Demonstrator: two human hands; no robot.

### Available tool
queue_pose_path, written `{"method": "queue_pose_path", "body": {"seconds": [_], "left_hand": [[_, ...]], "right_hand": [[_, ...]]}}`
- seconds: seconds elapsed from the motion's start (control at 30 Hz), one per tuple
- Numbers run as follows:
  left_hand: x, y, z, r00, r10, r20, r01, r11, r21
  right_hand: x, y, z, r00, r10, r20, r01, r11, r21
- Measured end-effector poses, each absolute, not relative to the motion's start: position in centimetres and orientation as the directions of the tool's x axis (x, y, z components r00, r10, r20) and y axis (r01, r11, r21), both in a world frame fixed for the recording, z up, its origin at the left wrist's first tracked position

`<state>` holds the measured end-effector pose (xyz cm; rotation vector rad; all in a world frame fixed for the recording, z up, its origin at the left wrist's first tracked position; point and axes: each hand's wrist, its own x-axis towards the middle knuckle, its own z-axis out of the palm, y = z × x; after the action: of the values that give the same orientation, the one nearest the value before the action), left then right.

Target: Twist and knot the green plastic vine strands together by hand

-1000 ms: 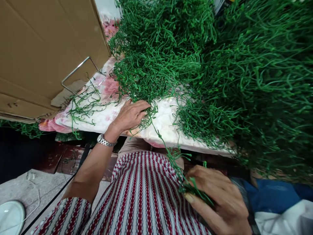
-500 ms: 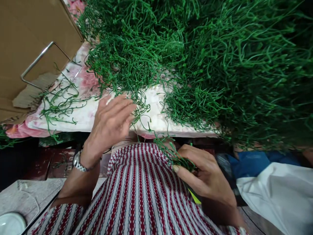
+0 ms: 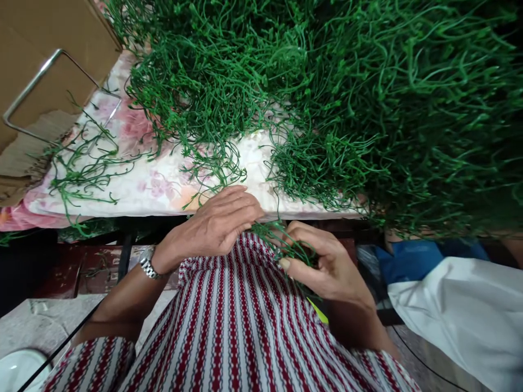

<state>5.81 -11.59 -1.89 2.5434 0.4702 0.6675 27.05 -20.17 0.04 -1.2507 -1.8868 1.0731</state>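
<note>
My right hand (image 3: 333,269) is closed around a small bunch of thin, curly green stems (image 3: 303,251) with little forked tips, held low over my lap in front of the table edge. The stems point left out of the grip. My left hand (image 3: 220,223), with a metal watch at the wrist, is just beyond their tips. Its fingers are bent and close together, back of the hand up. The fingertips and thumb are partly hidden, so whether they pinch a stem is unclear. A large heap of the same green stems (image 3: 229,71) covers the table behind.
A floral cloth (image 3: 163,188) covers the table. Loose stems (image 3: 90,169) lie at its left, beside a cardboard box (image 3: 49,32) and a bent metal wire frame (image 3: 30,90). A smaller clump (image 3: 327,163) sits near the edge. White fabric (image 3: 457,310) and blue clothing are at right.
My left hand has moved right and down from the cloth to the tips of the bunch, its fingers drawing together. My right hand still holds the stems, slightly further left and up.
</note>
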Motion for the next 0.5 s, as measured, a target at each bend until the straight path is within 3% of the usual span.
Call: {"method": "queue_pose_path", "body": {"seconds": [0.17,0.5], "left_hand": [[6.4,-11.8,-1.6,0.855,0.4,0.331,0.105,-0.758,0.644],[3.7,-11.1,-0.7,0.563,0.674,0.479,0.121,-0.64,0.759]], "right_hand": [[26.7,-19.5,-0.2,-0.411,0.908,0.078,0.442,0.273,-0.854],[26.7,-17.7,0.4,-0.422,0.905,0.048,0.424,0.244,-0.872]]}}
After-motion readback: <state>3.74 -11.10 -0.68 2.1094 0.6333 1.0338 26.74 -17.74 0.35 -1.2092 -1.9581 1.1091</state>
